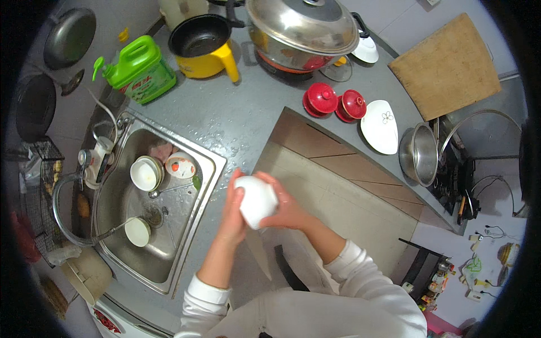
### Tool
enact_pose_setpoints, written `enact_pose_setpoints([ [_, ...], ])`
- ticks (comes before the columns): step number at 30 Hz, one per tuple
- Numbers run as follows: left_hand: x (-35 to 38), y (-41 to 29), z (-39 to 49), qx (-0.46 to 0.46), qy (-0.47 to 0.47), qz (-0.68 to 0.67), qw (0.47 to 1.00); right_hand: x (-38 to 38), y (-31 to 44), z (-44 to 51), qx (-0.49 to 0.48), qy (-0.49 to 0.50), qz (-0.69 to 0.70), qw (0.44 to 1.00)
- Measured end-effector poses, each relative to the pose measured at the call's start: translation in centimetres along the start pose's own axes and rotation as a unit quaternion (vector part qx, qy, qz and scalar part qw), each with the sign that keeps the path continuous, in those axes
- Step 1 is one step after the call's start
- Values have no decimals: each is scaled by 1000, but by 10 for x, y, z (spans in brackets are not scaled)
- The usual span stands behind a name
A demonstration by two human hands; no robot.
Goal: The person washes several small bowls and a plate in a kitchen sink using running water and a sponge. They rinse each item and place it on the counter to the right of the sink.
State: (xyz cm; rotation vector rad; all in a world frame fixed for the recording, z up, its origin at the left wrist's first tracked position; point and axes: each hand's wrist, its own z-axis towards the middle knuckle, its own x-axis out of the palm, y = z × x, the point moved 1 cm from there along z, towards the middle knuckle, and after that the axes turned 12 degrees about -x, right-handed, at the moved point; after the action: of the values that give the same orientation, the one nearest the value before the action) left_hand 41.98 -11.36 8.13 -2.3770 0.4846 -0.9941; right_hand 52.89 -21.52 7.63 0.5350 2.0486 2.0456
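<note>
Both of my hands are closed around a white bowl [256, 202], which is held in front of me beyond the sink's right rim. My left hand [231, 211] grips its left side with the thumb laid across the outside. On the bowl's other side, my right hand [288, 208] spreads along the wall and lower edge. In the stainless steel sink [122, 249] sit a stack of bowls [144, 174], a patterned bowl [181, 165], a pale bowl [137, 232] near the drain, and metal spoons [169, 226].
A curved faucet [59, 211] reaches over the sink. Behind stand a green detergent jug [141, 72], a yellow-handled pot [205, 59] and a large lidded pot [302, 38]. Red lidded cups [321, 99], a white plate [380, 131] and a steel basin [418, 154] line the right counter.
</note>
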Motion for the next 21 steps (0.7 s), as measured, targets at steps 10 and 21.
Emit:
enact_pose_setpoints([
  [10, 84, 19, 39, -31, 63, 82, 994, -254, 62, -58, -60, -348, -249, 902],
  [21, -4, 9, 7, 21, -157, -19, 987, -376, 5, -13, 62, -264, -614, 741],
])
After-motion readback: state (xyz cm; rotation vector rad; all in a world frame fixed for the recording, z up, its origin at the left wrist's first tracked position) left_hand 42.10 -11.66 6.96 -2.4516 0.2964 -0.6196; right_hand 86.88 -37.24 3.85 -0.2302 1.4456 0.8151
